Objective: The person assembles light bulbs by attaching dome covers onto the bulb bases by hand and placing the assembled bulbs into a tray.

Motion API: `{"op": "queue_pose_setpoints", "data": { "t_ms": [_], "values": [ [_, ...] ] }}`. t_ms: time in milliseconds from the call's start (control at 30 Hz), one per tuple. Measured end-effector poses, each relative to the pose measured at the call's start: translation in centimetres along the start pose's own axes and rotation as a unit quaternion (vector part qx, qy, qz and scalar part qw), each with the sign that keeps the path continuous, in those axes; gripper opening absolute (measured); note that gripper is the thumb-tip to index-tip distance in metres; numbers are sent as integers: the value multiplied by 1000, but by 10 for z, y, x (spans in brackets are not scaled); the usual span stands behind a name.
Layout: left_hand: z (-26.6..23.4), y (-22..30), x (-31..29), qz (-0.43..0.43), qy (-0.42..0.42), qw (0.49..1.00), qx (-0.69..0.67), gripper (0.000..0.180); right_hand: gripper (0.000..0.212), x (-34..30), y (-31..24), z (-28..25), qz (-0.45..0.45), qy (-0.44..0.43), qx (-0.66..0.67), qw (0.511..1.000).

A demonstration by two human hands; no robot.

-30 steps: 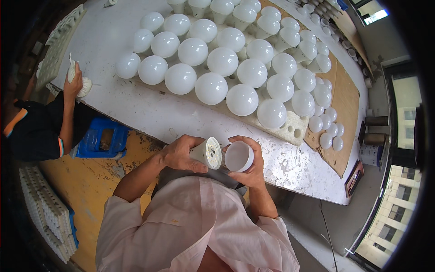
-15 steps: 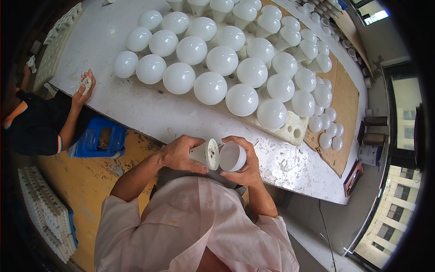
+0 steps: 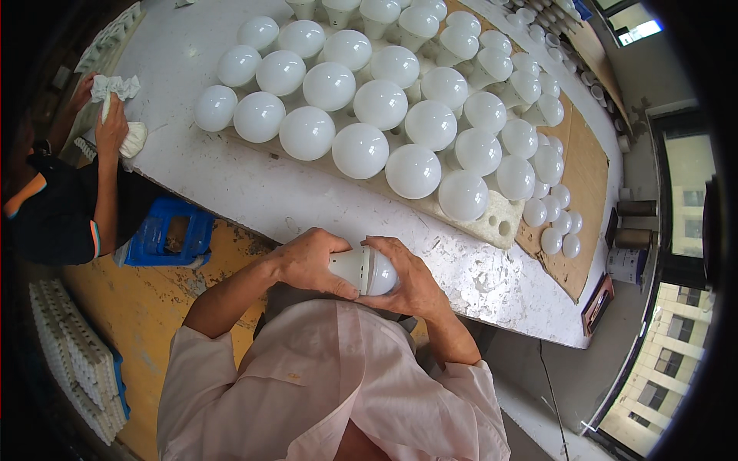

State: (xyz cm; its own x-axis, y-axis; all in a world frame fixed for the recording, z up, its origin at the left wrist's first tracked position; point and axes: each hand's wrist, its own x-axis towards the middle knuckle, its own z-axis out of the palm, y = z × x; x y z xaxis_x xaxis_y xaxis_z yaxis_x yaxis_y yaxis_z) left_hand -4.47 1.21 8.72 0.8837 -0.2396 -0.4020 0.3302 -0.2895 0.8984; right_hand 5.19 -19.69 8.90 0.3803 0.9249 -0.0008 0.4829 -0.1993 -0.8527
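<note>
In front of my body, at the table's near edge, I hold the two parts of a light bulb together. My left hand [image 3: 311, 263] is closed around the white bulb base [image 3: 350, 267]. The frosted dome cover [image 3: 381, 275] sits against the base's wide end, with my right hand [image 3: 411, 278] wrapped round it. Whether the dome is fully seated I cannot tell. Just beyond my hands, rows of white bulbs [image 3: 360, 150] stand dome-up in a pale foam tray [image 3: 500, 220].
Small domes [image 3: 552, 240] lie on cardboard [image 3: 586, 165] at the right. At the left a co-worker's hands [image 3: 112, 127] hold a white cloth [image 3: 115, 88] near a blue stool [image 3: 171, 234]. Foam trays [image 3: 81, 361] are stacked on the floor. A window [image 3: 665, 346] is at the right.
The dome cover and the base, apart before, are now pressed together between my hands. The co-worker has both hands up on a white cloth instead of one hand on a small white piece.
</note>
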Motion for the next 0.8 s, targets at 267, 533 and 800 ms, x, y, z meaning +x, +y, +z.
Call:
{"op": "queue_pose_setpoints", "data": {
  "t_ms": [267,533,800],
  "values": [
    [2,-6,2,28,25,999,11,57,81,1,9,6,-49,-5,-46,998],
    [1,0,5,-6,-4,1000,18,55,79,0,12,10,-60,17,-55,997],
    [7,-5,7,11,2,1000,28,55,80,-4,23,20,-113,39,-69,990]
  ]
}}
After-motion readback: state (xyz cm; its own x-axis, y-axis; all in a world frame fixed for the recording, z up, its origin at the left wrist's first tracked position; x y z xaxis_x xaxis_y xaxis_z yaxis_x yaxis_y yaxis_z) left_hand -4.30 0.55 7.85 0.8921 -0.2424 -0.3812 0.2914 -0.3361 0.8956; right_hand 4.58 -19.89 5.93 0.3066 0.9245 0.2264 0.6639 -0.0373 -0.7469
